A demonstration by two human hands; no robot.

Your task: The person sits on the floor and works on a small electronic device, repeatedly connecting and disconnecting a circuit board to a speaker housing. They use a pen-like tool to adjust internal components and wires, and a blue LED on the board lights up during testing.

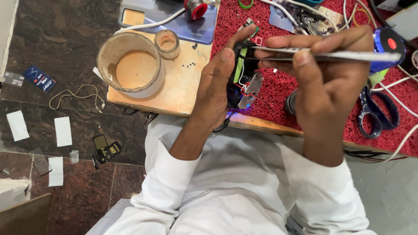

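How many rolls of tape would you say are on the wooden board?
2: a large roll at the wooden board's left, a small roll touching its upper right. Others may be hidden behind the hands.

On the wooden board [183,82] stand a large empty tape ring [130,65] and, touching its upper right, a small tape ring [167,43]; a spool of solder wire [196,8] lies on a blue phone [191,26] behind them. Blue-handled scissors [376,114] lie on the red mat [278,87] (its right side). White paper slips [63,131] and a thin cable [76,95] lie scattered on the dark stone floor [56,52].
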